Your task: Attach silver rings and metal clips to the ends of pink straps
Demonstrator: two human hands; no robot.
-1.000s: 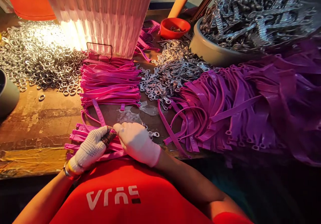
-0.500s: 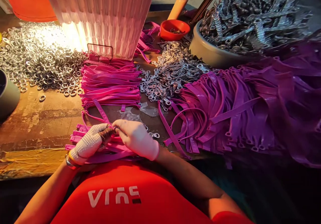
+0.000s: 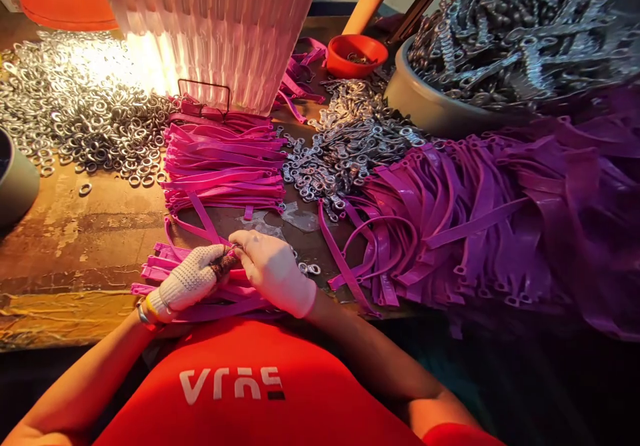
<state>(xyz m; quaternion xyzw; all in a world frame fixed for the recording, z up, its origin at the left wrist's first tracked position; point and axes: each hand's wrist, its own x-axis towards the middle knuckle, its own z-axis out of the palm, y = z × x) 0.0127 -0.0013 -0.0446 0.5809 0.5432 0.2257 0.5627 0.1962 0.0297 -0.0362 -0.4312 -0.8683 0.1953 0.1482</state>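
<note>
In front of my body, my left hand (image 3: 193, 279) wears a white dotted glove with dark, worn fingertips. It is closed on a pink strap (image 3: 203, 216) that runs up and away from the fingers. My right hand (image 3: 275, 273), in a smooth pale glove, pinches at the same strap's end, its fingertips against those of the left. Any small part between the fingertips is hidden. Below both hands lies a loose bunch of pink straps (image 3: 160, 269). Beside the right hand are a few metal clasps (image 3: 309, 269).
A pile of metal rings (image 3: 110, 126) spreads at left, near a grey pot (image 3: 17, 186). Stacked pink straps (image 3: 225, 159) lie ahead. To the right are metal clasps (image 3: 345, 153), purple straps (image 3: 450, 219), a full tub (image 3: 425, 96) and a red bowl (image 3: 340, 66). A ribbed sheet (image 3: 215, 33) stands behind.
My hands have shifted slightly to the right and the left hand has turned a little, both still together on the strap. The view has moved a little; the piles look the same.
</note>
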